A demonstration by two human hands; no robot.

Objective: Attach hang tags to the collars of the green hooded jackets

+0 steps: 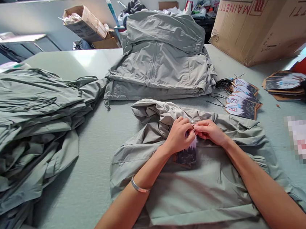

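A pale grey-green nylon jacket [202,193] lies on a grey-green table [70,210], light, soft and probably slippery, so best held by its folds. The left hand [178,135] and right hand [208,132] pinch closed on a tiny metal fitting [193,126] — just above a dark printed card hang tag [186,156] — with a pile of similar card tags [241,99] to the far right.

From here the jacket [202,193] reads as matt, finely creased synthetic cloth, and the hang tags [242,107] just beside it as glossy printed card. Beyond that jacket stands a rough corrugated cardboard box [263,22], while a smooth metal bangle [138,186] gleams over it.
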